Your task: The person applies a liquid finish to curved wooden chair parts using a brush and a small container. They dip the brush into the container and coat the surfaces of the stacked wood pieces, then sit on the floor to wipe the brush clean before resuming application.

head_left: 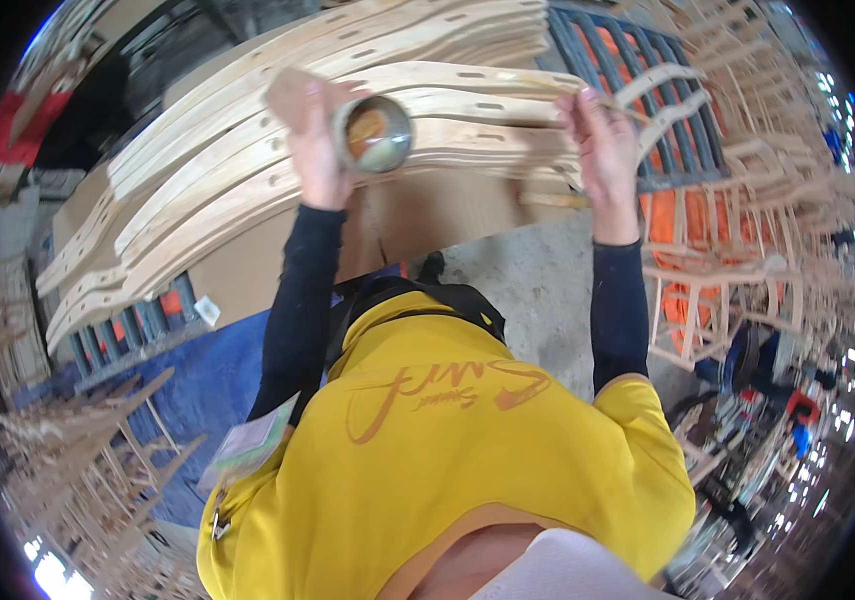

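My left hand (316, 150) is closed around an open round can (400, 130), with orange-brown and pale stuff inside. A flat tan block (297, 92) shows at the same hand's fingers; whether it is gripped too, I cannot tell. At the right end of the stacked curved wooden slats (488, 105), my right hand (605, 150) pinches a thin stick-like tool (638, 116). Its tip is too blurred to make out. The slats are pale, bare wood with short slots, lying side by side in layers below both hands.
Cardboard (418, 215) lies under the slats. Grey roller bars (683, 150) stick out beyond the stack at right. Wooden chair frames (718, 285) crowd the right side, and more wooden frames (113, 450) stand at lower left by a blue sheet (218, 365).
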